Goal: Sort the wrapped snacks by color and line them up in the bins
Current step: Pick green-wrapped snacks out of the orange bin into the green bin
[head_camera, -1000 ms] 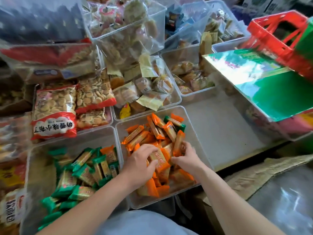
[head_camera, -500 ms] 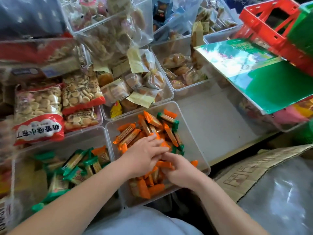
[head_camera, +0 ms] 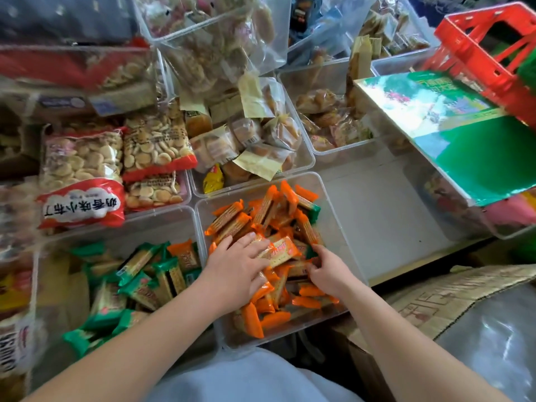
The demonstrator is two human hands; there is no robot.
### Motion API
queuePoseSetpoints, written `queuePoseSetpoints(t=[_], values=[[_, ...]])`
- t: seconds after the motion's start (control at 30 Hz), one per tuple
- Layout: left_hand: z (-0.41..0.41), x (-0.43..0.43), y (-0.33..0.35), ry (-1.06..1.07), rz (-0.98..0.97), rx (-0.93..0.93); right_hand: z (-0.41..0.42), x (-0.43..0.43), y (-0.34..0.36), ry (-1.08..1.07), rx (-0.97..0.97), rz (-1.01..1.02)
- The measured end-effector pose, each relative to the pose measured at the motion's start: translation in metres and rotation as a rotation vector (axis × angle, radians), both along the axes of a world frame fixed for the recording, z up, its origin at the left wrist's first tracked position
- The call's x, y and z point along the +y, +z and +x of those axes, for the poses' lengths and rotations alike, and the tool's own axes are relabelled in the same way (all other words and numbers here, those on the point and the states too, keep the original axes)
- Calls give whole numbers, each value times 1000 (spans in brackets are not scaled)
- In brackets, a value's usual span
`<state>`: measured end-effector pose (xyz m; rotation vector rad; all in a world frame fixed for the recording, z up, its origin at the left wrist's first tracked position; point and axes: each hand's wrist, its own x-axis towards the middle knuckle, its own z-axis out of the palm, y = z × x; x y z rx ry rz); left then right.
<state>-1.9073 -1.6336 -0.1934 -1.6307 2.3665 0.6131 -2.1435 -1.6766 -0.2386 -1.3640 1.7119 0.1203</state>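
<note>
Crowded shop shelf, clear tubs packed edge to edge, and the action's at the front. Left hand lies flat, fingers straight and spread, pressing on the orange snacks heaped in the middle bin. Right hand is just beside it, fingers curled down into the same heap; whether it grips a packet, I can't tell. One green-ended packet sits at the pile's far right. The left bin holds the green snacks, with one orange packet among them. Behind are biscuit bags; off right, a red basket.
</note>
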Motion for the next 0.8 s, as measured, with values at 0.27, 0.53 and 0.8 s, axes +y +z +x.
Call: queuePoseSetpoints(t=[0.27, 0.53, 0.8], values=[[6, 10, -3, 155, -60, 61, 14, -5, -8, -222, -136, 32], [6, 17, -3, 162, -104, 170, 11, -3, -11, -71, -81, 151], [4, 36, -15, 280, -242, 493, 12, 4, 26, -121, -176, 10]])
